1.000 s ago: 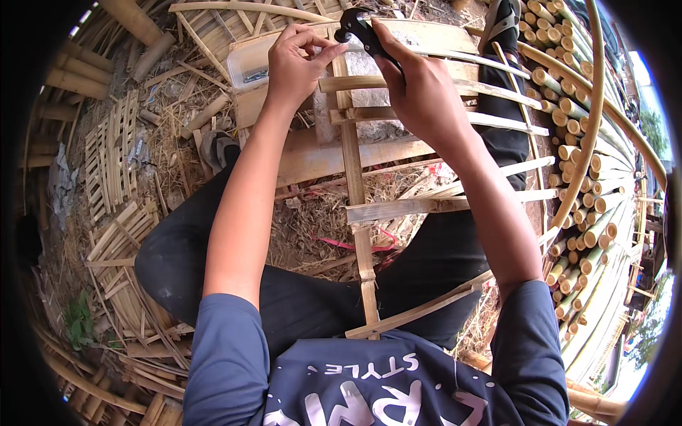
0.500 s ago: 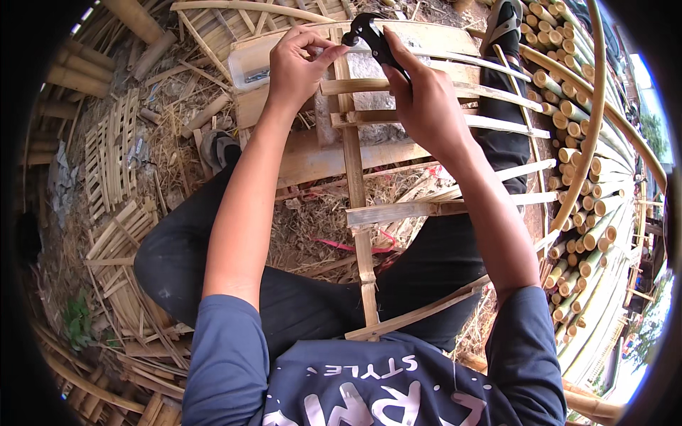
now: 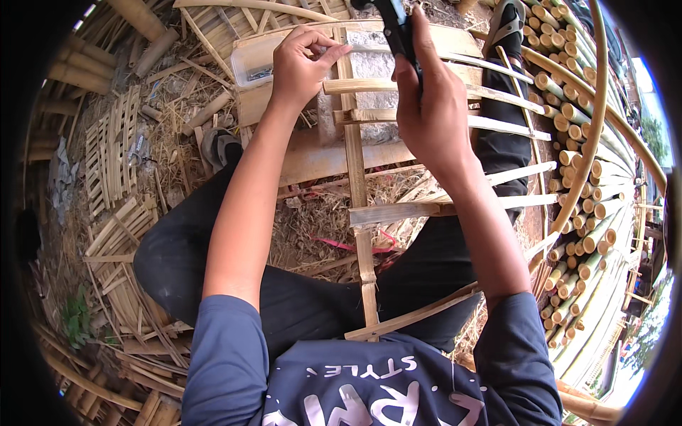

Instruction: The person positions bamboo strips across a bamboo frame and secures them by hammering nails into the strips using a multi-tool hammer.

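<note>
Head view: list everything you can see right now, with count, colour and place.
bamboo frame: one, pale tan, upright slat with crosswise slats, over the lap
dark tool: one, black, top centre, in the right hand
clear plastic box: one, transparent, small dark parts inside, upper left of the frame
wooden plank: one, light brown, under the frame
bamboo poles: many, tan-green, stacked at right
woven bamboo panels: several, tan, on the ground at left
left hand: pinching a slat's end
right hand: gripping the tool
</note>
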Motion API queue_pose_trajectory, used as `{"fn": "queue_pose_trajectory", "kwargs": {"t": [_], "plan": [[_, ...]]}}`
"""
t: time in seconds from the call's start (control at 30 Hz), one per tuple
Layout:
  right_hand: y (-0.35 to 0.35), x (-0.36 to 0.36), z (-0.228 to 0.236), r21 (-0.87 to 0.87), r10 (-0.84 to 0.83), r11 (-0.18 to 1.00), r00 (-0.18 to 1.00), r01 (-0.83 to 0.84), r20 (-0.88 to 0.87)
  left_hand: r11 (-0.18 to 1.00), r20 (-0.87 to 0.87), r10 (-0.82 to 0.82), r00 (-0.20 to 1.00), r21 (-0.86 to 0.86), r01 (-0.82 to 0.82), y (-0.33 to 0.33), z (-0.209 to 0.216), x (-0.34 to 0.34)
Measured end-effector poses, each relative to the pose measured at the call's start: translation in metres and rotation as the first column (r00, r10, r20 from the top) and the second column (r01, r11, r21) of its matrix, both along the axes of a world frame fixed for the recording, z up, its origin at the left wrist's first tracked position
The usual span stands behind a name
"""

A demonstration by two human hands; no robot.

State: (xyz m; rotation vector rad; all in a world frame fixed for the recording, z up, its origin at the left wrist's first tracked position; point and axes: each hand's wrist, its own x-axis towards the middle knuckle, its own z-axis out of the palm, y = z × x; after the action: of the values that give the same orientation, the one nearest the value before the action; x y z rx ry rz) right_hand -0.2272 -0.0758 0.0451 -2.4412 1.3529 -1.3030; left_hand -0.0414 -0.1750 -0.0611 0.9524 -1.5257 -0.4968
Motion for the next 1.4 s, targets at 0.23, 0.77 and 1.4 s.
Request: {"fn": "queue_pose_trajectory", "kwargs": {"t": [0.23, 0.77, 1.4], "plan": [[0.007, 0.002, -0.007, 0.075, -0.027, 0.997, 0.994, 0.035, -0.102, 0.998, -0.053, -0.013, 0.999, 0.054, 0.016, 0.002, 0.0, 0.0], [0.011, 0.007, 0.006, 0.019, -0.04, 0.999, 0.997, 0.041, -0.06, 1.0, 0.013, -0.008, 1.0, 0.021, 0.008, 0.004, 0.003, 0.003], [0.021, -0.037, 0.025, 0.252, -0.053, 0.968, 0.988, 0.015, 0.143, 0.999, 0.121, 0.036, 0.992, 0.016, -0.038, 0.006, 0.012, 0.002]]}}
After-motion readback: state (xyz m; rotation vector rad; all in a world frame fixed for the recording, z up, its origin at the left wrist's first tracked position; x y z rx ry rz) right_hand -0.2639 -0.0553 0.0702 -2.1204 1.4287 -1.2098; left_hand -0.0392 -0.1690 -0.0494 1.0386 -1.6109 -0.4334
